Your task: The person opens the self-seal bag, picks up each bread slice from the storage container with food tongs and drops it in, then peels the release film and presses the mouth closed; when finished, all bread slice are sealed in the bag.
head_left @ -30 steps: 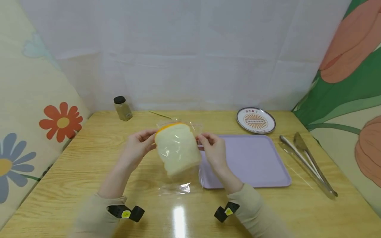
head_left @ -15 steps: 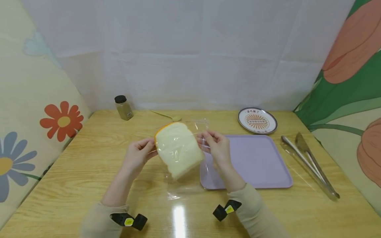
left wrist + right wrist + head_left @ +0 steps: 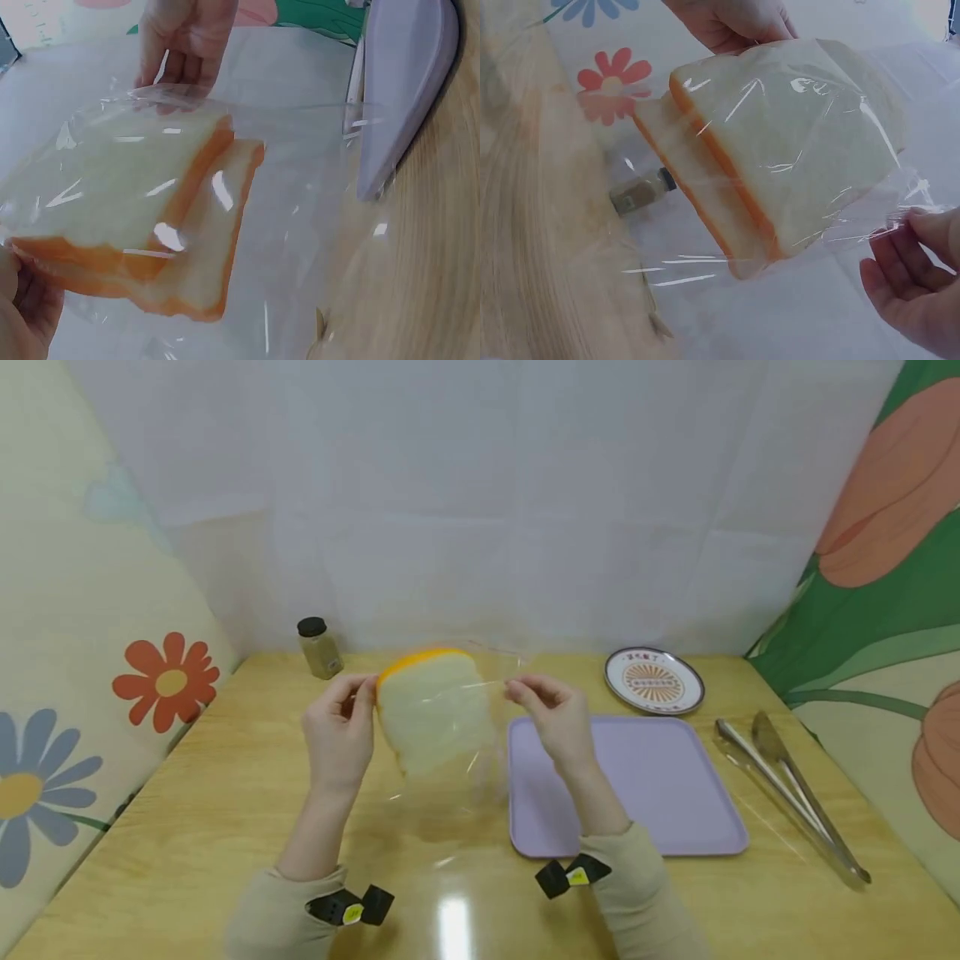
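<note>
Two bread slices [image 3: 435,714], white with orange-brown crusts, lie stacked and slightly offset inside a clear plastic bag [image 3: 705,270]. Both hands hold the bag up over the table in the head view. My left hand [image 3: 341,727] pinches the bag at the bread's left edge, fingertips right at the crust. On the other side my right hand [image 3: 555,718] pinches the bag's film between thumb and fingers, a little apart from the bread. The left wrist view shows the lower slice [image 3: 206,247] sticking out past the upper slice [image 3: 120,172].
A lilac tray [image 3: 637,785] lies right of the bag, with a patterned plate [image 3: 654,681] behind it. Metal tongs [image 3: 795,802] are at the far right. At the back left stands a black-capped jar [image 3: 321,650]. A spoon [image 3: 658,324] shows low in the right wrist view.
Both hands have raised the bag with the bread. My right hand has shifted right along the film, away from the bread. The spoon is now hidden behind the bag in the head view.
</note>
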